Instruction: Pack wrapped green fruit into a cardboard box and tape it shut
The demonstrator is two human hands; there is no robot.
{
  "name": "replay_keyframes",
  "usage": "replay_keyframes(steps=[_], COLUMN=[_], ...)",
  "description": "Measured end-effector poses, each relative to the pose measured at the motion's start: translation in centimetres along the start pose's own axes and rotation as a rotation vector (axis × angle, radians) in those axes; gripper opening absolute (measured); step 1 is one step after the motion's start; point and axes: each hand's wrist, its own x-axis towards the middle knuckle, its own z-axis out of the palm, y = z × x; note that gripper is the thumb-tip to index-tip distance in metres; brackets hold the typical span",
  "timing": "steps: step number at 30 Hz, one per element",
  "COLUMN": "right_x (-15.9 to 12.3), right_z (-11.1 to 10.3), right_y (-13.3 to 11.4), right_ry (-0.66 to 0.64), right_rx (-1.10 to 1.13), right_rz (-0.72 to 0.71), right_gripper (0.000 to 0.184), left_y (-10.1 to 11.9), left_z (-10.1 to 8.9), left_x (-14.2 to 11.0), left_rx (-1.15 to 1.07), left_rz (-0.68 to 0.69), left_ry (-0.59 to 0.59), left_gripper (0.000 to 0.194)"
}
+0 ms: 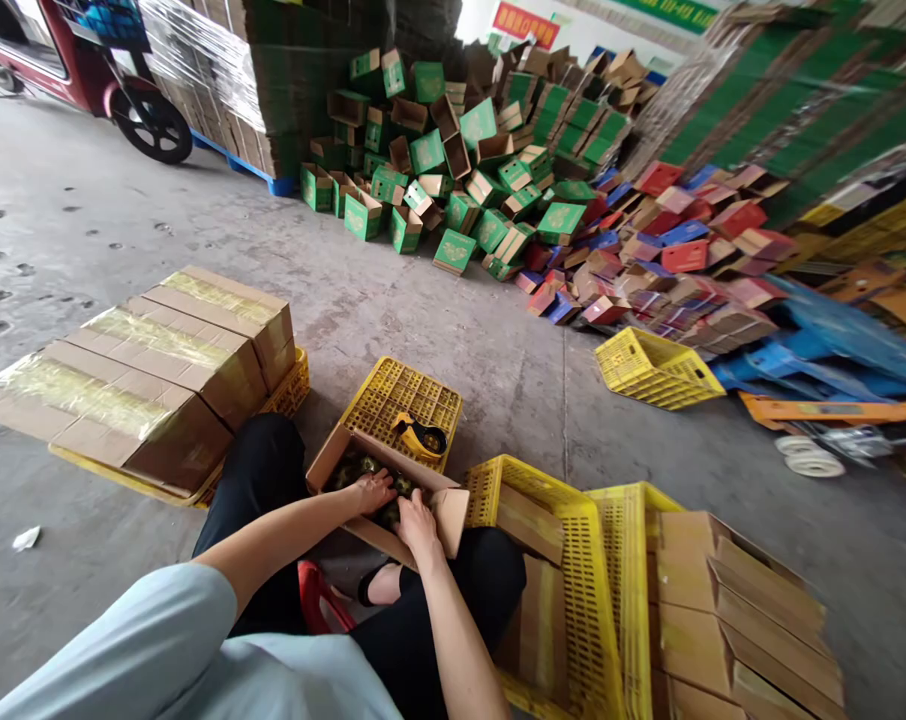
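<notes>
An open cardboard box [450,512] rests on an upturned yellow crate and against my knees. Inside lie several dark greenish-brown roundish items [363,462], too small and shaded to name. My left hand [376,491] reaches into the box, its fingers stretched out over the contents. Beside it on the right, my right hand [417,518] also points down into the box, fingers apart and touching the items; the fingertips are partly hidden. A yellow-and-black tape dispenser [421,438] lies on the upturned yellow crate [397,385] just beyond the box.
Taped cartons [190,340] sit on a yellow crate at left. Yellow crates [603,590] with cardboard boxes [723,610] stand at right, near another yellow crate [655,368]. Green boxes [453,250] and red-blue boxes [685,255] are heaped ahead. A red scooter [108,90] is far left.
</notes>
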Motion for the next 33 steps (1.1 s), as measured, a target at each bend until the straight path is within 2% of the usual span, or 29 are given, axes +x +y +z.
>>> replay_keyframes(steps=[4, 10, 17, 20, 26, 29, 33], right_x=[0.3, 0.5, 0.0, -0.1, 1.5, 2.3, 2.6], right_z=[0.0, 0.4, 0.8, 0.7, 0.2, -0.2, -0.7], right_y=[0.8, 1.3, 1.3, 1.1, 0.5, 0.9, 1.6], right_ry=[-0.036, 0.0, 0.012, 0.0, -0.093, -0.164, -0.204], right_rx=[0.01, 0.015, 0.047, 0.068, 0.118, 0.153, 0.172], right_rz=[-0.038, -0.067, -0.092, -0.081, 0.02, -0.007, -0.047], right_gripper=[0.047, 0.047, 0.042, 0.041, 0.033, 0.03, 0.037], left_y=[-0.3, -0.6, -0.8, -0.7, -1.3, -1.8, -1.8], left_z=[-0.2, -0.3, -0.1, 0.0, -0.5, -0.8, -0.5], left_x=[0.1, 0.0, 0.0, 0.1, -0.4, -0.9, -1.0], left_rx=[0.029, 0.041, 0.043, 0.041, 0.049, 0.041, 0.04], left_rz=[0.018, 0.029, 0.015, 0.025, 0.093, 0.143, 0.105], left_ry=[-0.018, -0.022, -0.017, -0.007, -0.002, -0.015, 0.003], left_gripper=[0.039, 0.044, 0.023, 0.021, 0.034, 0.039, 0.033])
